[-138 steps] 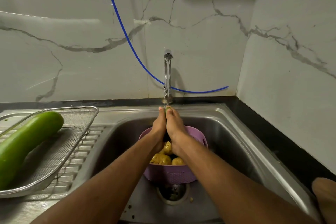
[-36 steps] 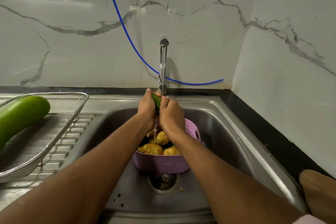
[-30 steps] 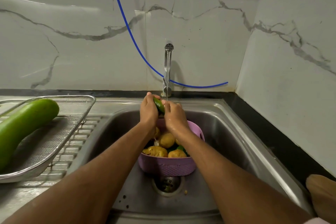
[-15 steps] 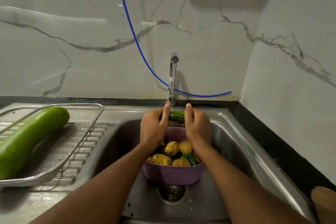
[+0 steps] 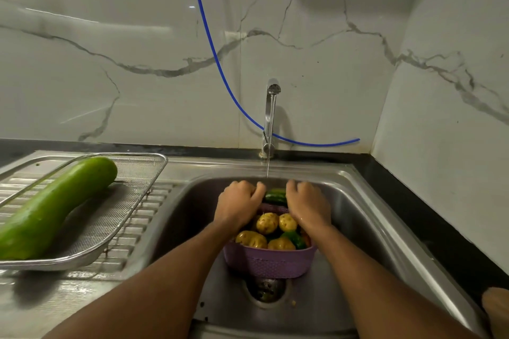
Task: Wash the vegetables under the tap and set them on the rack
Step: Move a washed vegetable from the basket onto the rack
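cucumber [image 5: 275,195] sits crosswise under the tap [image 5: 271,118] stream, above the purple basket [image 5: 268,263]; your left hand [image 5: 239,206] and right hand [image 5: 308,205] each clasp an end. roll it so water reaches every side. basket holds potatoes [image 5: 267,222] and more greens; rack [image 5: 110,217] holds one gourd [image 5: 52,209].
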